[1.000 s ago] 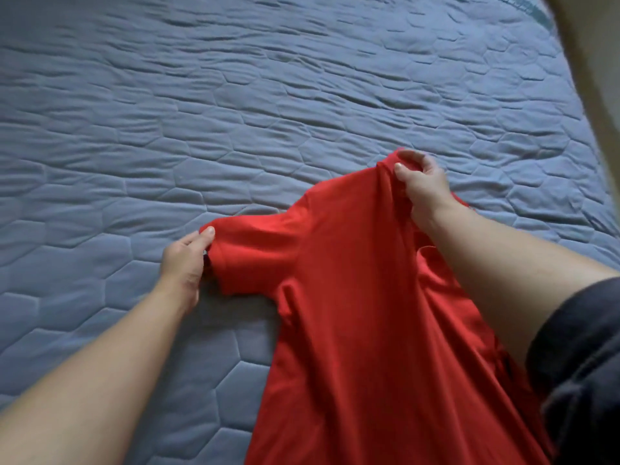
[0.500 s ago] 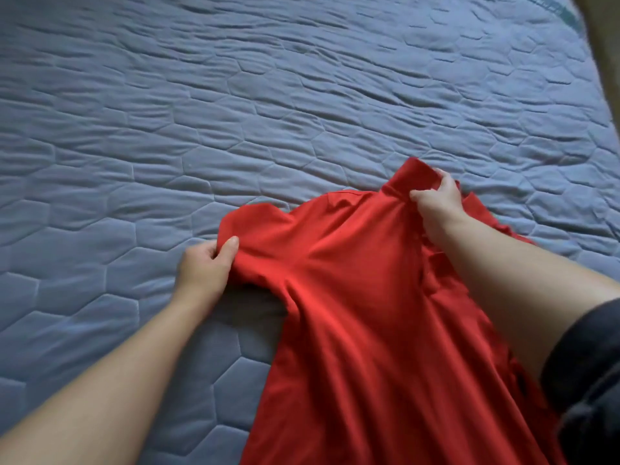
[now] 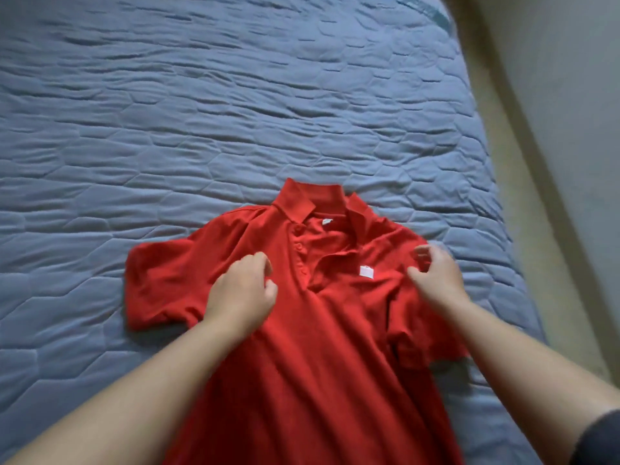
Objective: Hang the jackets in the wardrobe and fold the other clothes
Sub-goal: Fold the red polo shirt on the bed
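Left hand rests curled on the chest of the red polo shirt, which lies front-up on the blue quilted bed, while the blurred right hand hovers curled at its shoulder, and whether either pinches cloth cannot be told.

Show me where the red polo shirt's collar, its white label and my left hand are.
collar (image 3: pixel 295 200), head view, on the flap nearer the left hand.
white label (image 3: pixel 366 272), head view, middle of the patch on the chest.
left hand (image 3: pixel 240 292), head view, back of the hand.
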`<state>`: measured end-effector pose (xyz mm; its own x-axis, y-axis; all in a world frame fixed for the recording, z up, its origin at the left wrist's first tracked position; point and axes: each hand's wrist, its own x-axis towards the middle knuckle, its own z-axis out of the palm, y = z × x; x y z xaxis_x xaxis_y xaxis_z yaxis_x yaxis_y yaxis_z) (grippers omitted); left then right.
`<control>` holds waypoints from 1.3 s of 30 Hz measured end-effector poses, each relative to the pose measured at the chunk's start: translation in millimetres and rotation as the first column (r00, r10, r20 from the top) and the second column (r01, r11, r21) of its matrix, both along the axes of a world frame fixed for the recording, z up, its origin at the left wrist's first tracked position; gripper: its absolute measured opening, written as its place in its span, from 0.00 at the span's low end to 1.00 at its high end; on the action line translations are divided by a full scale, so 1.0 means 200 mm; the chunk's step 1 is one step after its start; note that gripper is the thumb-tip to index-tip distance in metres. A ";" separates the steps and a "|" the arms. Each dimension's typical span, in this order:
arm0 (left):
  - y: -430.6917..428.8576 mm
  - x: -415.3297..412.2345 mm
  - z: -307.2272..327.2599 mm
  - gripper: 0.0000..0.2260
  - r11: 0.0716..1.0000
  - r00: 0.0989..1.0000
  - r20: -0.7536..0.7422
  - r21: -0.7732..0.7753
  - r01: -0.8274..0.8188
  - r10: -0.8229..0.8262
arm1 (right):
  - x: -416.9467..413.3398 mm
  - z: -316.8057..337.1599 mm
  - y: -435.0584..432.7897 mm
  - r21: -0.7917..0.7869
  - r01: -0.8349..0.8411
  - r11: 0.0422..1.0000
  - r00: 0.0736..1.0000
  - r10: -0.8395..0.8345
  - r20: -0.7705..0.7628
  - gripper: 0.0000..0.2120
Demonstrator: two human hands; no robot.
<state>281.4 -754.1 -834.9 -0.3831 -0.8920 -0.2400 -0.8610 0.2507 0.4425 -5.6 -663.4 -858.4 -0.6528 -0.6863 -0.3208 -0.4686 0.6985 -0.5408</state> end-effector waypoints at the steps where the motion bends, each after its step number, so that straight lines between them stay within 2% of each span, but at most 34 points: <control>1: 0.05 -0.11 -0.01 0.09 0.996 0.997 0.045 0.075 0.056 -0.059 | -0.03 -0.01 0.09 0.085 -0.023 0.996 1.000 0.023 -0.001 0.23; 4: 0.22 -0.37 -0.06 0.18 0.959 0.966 0.171 0.241 0.151 -0.196 | -0.05 -0.07 0.31 0.220 -0.126 0.967 0.991 0.115 0.064 0.35; 6: 0.33 -0.46 -0.06 0.22 0.948 0.939 0.256 0.279 0.155 -0.229 | -0.04 -0.10 0.39 0.239 -0.113 0.964 0.993 0.115 0.005 0.38; 8: 0.40 -0.49 -0.03 0.25 0.938 0.923 0.309 0.322 0.127 -0.231 | -0.03 -0.07 0.44 0.315 0.024 0.949 0.994 0.010 -0.106 0.39; 9: 0.42 -0.49 -0.01 0.25 0.930 0.917 0.320 0.349 0.119 -0.237 | -0.03 -0.05 0.46 0.340 0.092 0.936 0.993 -0.060 -0.104 0.39; 11: 0.43 -0.50 0.05 0.25 0.918 0.913 0.317 0.376 0.129 -0.258 | -0.04 -0.01 0.49 0.324 0.188 0.927 0.975 -0.217 0.056 0.40; 13: 0.43 -0.51 0.12 0.23 0.909 0.918 0.286 0.389 0.152 -0.276 | -0.04 0.02 0.51 0.319 0.264 0.910 0.908 -0.346 0.236 0.39; 15: 0.43 -0.53 0.19 0.20 0.895 0.923 0.250 0.411 0.172 -0.292 | -0.04 0.06 0.53 0.335 0.360 0.871 0.819 -0.467 0.333 0.40; 18: 0.46 -0.53 0.25 0.17 0.879 0.926 0.217 0.435 0.193 -0.310 | -0.03 0.11 0.56 0.336 0.515 0.788 0.672 -0.615 0.412 0.36; 20: 0.46 -0.54 0.25 0.16 0.878 0.942 0.186 0.446 0.172 -0.279 | -0.06 0.10 0.58 0.353 0.564 0.747 0.617 -0.665 0.420 0.31; 22: 0.42 -0.58 0.21 0.19 0.892 0.972 0.141 0.438 0.110 -0.190 | -0.10 0.07 0.57 0.365 0.526 0.768 0.637 -0.641 0.429 0.29; 25: 0.32 -0.71 0.14 0.25 0.918 0.999 0.029 0.396 -0.034 0.024 | -0.19 -0.02 0.57 0.355 0.341 0.870 0.778 -0.474 0.414 0.26; 28: 0.21 -0.84 0.04 0.30 0.940 0.975 -0.061 0.286 -0.187 0.213 | -0.29 -0.12 0.54 0.347 0.142 0.927 0.875 -0.281 0.395 0.08; 29: 0.17 -0.89 0.00 0.31 0.944 0.966 -0.067 0.242 -0.226 0.249 | -0.33 -0.14 0.53 0.342 0.074 0.937 0.874 -0.226 0.430 0.04; 31: 0.07 -0.99 -0.08 0.33 0.932 0.944 -0.066 0.196 -0.305 0.323 | -0.44 -0.17 0.53 0.273 -0.009 0.962 0.853 -0.136 0.505 0.06; 33: -0.01 -1.08 -0.14 0.32 0.882 0.903 -0.022 0.227 -0.414 0.430 | -0.54 -0.18 0.57 0.154 -0.027 0.988 0.826 -0.064 0.561 0.05; 35: -0.07 -1.16 -0.19 0.28 0.822 0.864 0.035 0.290 -0.490 0.502 | -0.65 -0.17 0.63 0.058 -0.055 0.997 0.799 0.009 0.601 0.06; 36: -0.09 -1.19 -0.20 0.23 0.788 0.837 0.001 0.336 -0.516 0.548 | -0.70 -0.15 0.66 0.031 -0.070 0.997 0.781 0.036 0.623 0.06; 37: -0.12 -1.22 -0.21 0.18 0.737 0.775 -0.096 0.400 -0.544 0.625 | -0.74 -0.14 0.68 0.002 -0.073 0.997 0.767 0.055 0.639 0.06; 39: -0.16 -1.24 -0.20 0.14 0.600 0.523 -0.321 0.586 -0.545 0.789 | -0.80 -0.13 0.70 -0.064 -0.022 0.998 0.757 0.058 0.650 0.06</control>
